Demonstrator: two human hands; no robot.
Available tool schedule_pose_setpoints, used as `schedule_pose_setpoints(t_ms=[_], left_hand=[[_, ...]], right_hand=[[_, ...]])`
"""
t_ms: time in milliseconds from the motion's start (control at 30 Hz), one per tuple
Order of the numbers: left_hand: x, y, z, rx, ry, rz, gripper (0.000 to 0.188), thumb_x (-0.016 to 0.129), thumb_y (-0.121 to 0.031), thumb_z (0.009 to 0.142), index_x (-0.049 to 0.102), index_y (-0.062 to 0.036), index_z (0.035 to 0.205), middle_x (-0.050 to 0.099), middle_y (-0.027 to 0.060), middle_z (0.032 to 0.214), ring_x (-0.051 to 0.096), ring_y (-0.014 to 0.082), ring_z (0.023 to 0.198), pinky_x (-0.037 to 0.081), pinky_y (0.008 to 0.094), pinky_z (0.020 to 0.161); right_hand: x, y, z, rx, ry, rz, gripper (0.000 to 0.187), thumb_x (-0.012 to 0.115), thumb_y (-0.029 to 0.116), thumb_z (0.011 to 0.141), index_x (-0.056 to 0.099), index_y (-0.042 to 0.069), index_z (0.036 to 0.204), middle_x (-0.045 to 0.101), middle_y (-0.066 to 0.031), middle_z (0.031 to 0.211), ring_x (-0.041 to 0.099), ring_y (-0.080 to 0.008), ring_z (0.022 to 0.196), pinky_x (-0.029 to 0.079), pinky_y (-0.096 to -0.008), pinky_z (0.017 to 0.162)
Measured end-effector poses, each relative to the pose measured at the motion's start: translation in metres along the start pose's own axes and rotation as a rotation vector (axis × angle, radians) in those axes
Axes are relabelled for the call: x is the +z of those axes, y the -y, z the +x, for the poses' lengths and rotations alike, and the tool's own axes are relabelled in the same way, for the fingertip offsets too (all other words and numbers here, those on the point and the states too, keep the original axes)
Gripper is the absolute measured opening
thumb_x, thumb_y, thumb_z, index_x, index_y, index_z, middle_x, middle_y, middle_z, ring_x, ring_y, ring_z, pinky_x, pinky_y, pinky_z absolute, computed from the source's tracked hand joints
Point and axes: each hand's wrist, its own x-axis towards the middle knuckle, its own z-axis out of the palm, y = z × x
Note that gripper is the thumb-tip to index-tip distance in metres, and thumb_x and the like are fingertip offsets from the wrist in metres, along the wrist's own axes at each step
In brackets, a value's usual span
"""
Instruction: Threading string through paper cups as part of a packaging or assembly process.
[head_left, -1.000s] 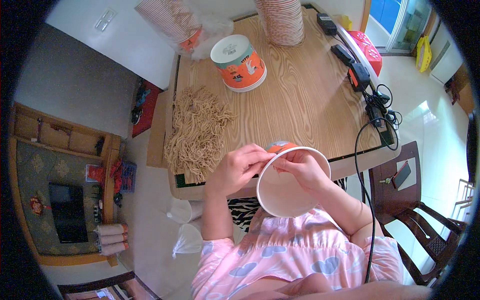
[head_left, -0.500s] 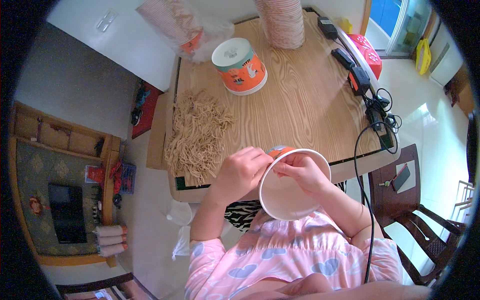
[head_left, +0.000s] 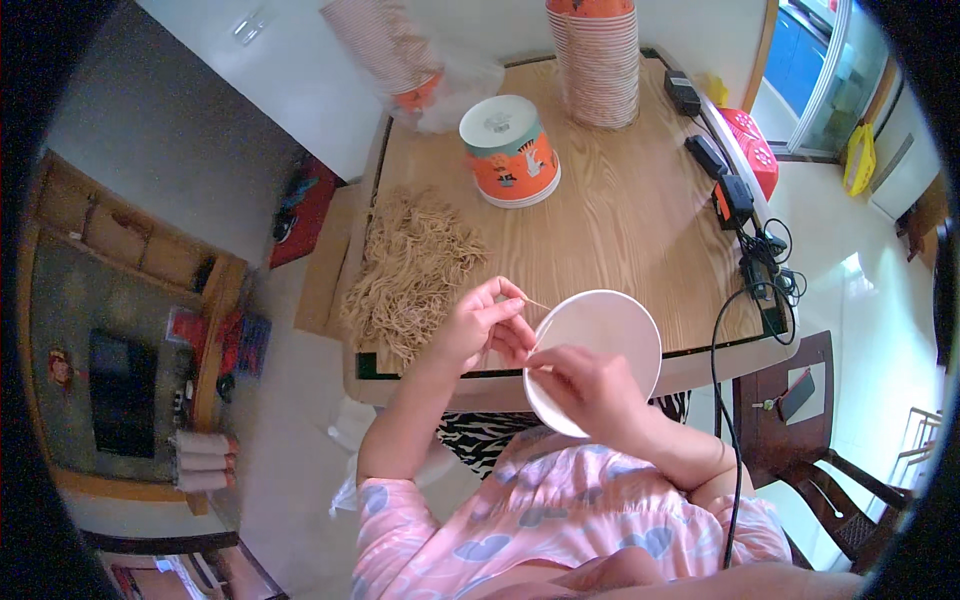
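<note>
A white-lined paper bucket (head_left: 610, 325) is tilted in front of my body, its opening toward me. My left hand (head_left: 490, 325) is at its left side, thumb and forefinger pinching a thin tan cord (head_left: 537, 303) whose end sticks out toward the rim. The lower left fingers are curled near the bucket's wall. My right hand (head_left: 595, 390) reaches across the opening, its fingertips closed at the left rim; whether cord is between them is hidden. Left of my hands lies a loose heap of tan cords (head_left: 415, 270) on the table.
An upside-down orange and green paper bucket (head_left: 512, 165) stands on the wooden table (head_left: 620, 230). Behind it are a tall stack of buckets (head_left: 597, 70) and a bagged stack (head_left: 385, 45). Black adapters and cables (head_left: 735, 200) line the right edge; one cable hangs beside my right arm.
My right hand has moved from inside the bucket to across its opening at the left rim. My left fingers have lifted off the rim, with a cord end now showing. The view has shifted slightly.
</note>
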Motion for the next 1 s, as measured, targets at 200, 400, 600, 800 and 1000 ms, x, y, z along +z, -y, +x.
schedule_pose_setpoints(t_ms=[200,400,600,800,1000], left_hand=[[0.009,-0.017,-0.003,-0.081,0.012,-0.135,0.011,0.042,-0.018,0.093,0.040,-0.0075,0.096,0.063,0.0195,0.079,0.059,0.0199,0.048,0.045,0.0236,0.041],[-0.019,0.016,0.028,0.041,-0.101,0.028,0.006,0.045,-0.013,0.093,0.044,-0.0077,0.096,0.052,0.0019,0.075,0.049,0.0070,0.061,0.038,0.0187,0.047],[-0.030,0.066,0.072,0.284,-0.184,0.183,0.007,0.048,-0.012,0.092,0.049,-0.0052,0.095,0.054,0.0010,0.084,0.051,0.0069,0.075,0.043,0.0213,0.067],[-0.002,0.066,0.068,0.387,-0.177,0.156,0.004,0.047,-0.009,0.091,0.049,-0.0060,0.093,0.049,-0.0034,0.074,0.045,0.0036,0.061,0.038,0.0196,0.053],[0.016,0.059,0.068,0.421,-0.194,0.319,0.003,0.048,-0.007,0.090,0.050,-0.0058,0.093,0.044,-0.0026,0.061,0.037,0.0030,0.051,0.032,0.0219,0.045]], right_hand=[[0.023,0.015,-0.002,-0.103,0.330,-0.416,0.016,0.057,0.013,0.076,0.055,0.007,0.090,0.055,-0.0074,0.075,0.059,-0.0248,0.066,0.048,-0.0348,0.057],[0.017,0.005,0.001,-0.189,0.272,-0.374,0.019,0.059,0.015,0.075,0.057,0.008,0.092,0.054,-0.0081,0.080,0.059,-0.0240,0.076,0.049,-0.0360,0.065],[-0.031,-0.024,0.029,-0.065,-0.201,-0.350,0.021,0.066,0.008,0.074,0.062,0.005,0.095,0.057,-0.0130,0.097,0.055,-0.0325,0.092,0.047,-0.0375,0.078],[-0.052,-0.068,0.026,0.352,-0.011,-0.110,0.026,0.055,0.023,0.088,0.063,0.001,0.078,0.056,-0.0058,0.063,0.052,-0.0129,0.062,0.043,-0.0286,0.060],[-0.046,-0.108,0.053,0.461,0.226,0.137,0.025,0.057,0.021,0.088,0.061,-0.002,0.078,0.056,-0.0011,0.065,0.051,-0.0068,0.061,0.041,-0.0223,0.054]])
